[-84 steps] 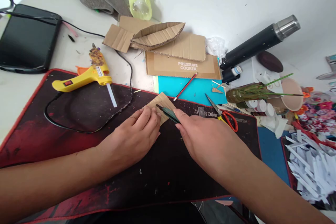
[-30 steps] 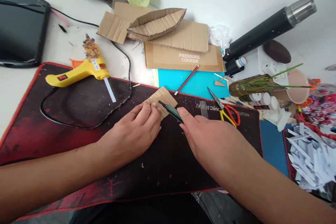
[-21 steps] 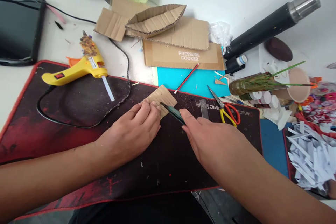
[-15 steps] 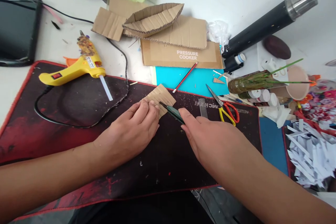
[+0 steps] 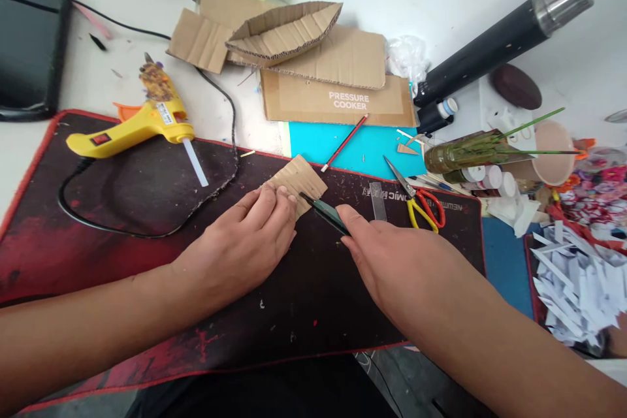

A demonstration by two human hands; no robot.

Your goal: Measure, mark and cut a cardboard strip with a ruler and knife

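Observation:
On the dark desk mat lies a small piece of corrugated cardboard (image 5: 309, 177). My left hand (image 5: 267, 222) presses it down with fingers bunched together, covering its near left part. A dark green utility knife (image 5: 326, 212) is gripped in my right hand (image 5: 392, 255), its tip touching the cardboard just right of my left fingertips. The fingers under my right hand are mostly hidden. Beyond the piece, a red pencil (image 5: 344, 144) rests on a blue sheet (image 5: 308, 142).
A yellow glue gun (image 5: 132, 127) with its cord sits left on the mat (image 5: 235, 333). Scissors (image 5: 416, 199) and a clear strip (image 5: 377, 201) lie right. Cardboard pieces (image 5: 343, 62) are stacked behind. A black flask (image 5: 490, 39), a jar of green stems (image 5: 441, 160) and paper strips (image 5: 573, 287) stand farther right.
The knife tip has shifted very slightly toward me and to the right along the cardboard. My left hand stays in place on the piece. The view has drifted a little.

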